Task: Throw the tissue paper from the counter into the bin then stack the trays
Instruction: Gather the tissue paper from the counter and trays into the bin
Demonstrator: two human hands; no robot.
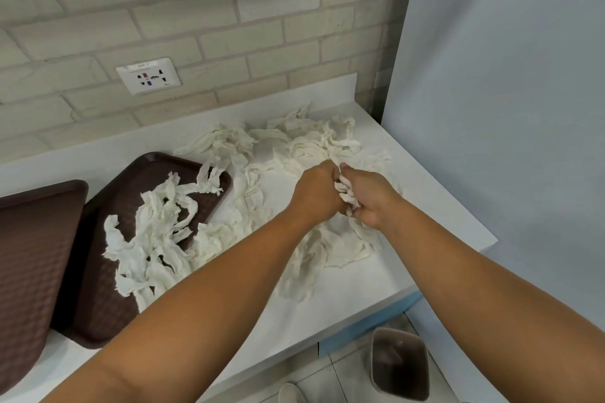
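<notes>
Two brown trays lie at the left of the white counter [343,298]. The left tray [32,255] is cut off by the frame edge, and its right edge overlaps the near-left side of the right tray [108,304]. There is one bin [399,366], grey and open-topped, standing on the floor at the near right below the counter's edge. One wall socket [149,75] sits in the brick wall [196,10] at the far side; its label is too small to read, and no other writing shows.

The tissue paper [311,141] is torn white strips and crumpled sheets, too tangled to count. It spreads from the far right corner of the counter towards the near edge, and a separate tangle lies across the right tray.

The person's two hands meet over the middle of the spread. The left hand [319,188] and the right hand [370,203] are both curled tight around one wad [345,193] of tissue, which is pressed between them and pokes out between the knuckles. More tissue lies just beyond the hands, under them and to their right, touching the wad's lower end. The bin is well apart from the hands, nearer and lower. A pale panel [507,108] closes off the right side.
</notes>
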